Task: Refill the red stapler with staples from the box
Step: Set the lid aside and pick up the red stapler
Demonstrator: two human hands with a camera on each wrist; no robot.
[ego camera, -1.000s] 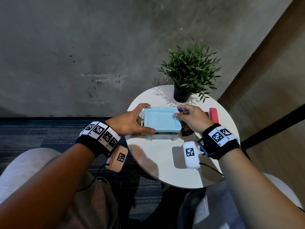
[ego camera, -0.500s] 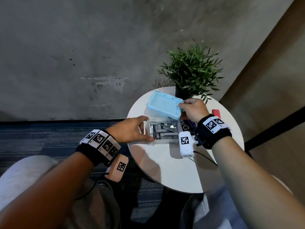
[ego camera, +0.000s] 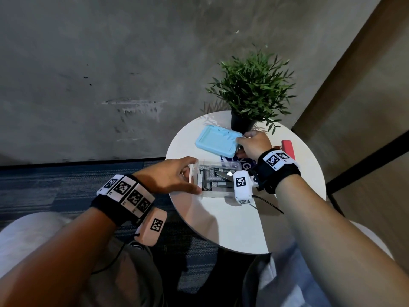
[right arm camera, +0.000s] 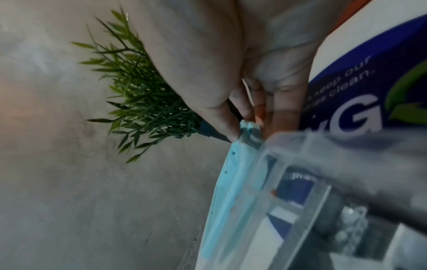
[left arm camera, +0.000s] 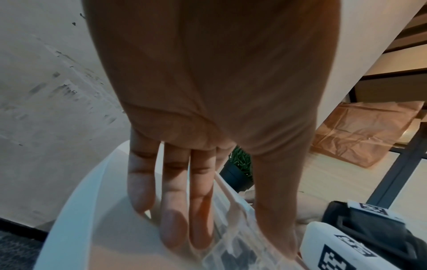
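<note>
A clear plastic box (ego camera: 218, 192) stands uncovered on the round white table (ego camera: 232, 229), with grey staple strips (ego camera: 212, 177) inside. My left hand (ego camera: 188, 176) holds its left end, fingers along the far wall and thumb on the near wall; the left wrist view shows these fingers (left arm camera: 175, 210) straight beside the box (left arm camera: 233, 219). My right hand (ego camera: 243, 140) pinches a corner of the light blue lid (ego camera: 217, 142), tilted just beyond the box. The right wrist view shows that pinch (right arm camera: 245, 126) on the lid (right arm camera: 231, 182). The red stapler (ego camera: 287, 148) lies right of my right wrist, untouched.
A potted green plant (ego camera: 250, 89) stands at the table's far edge, right behind the lid. A blue printed card (ego camera: 245, 166) lies under the box's right end. The table's near half is bare. Grey wall behind, carpet to the left.
My right hand lifted the blue lid off the box and carried it away toward the plant, uncovering the staples. My left hand stayed on the box's left end.
</note>
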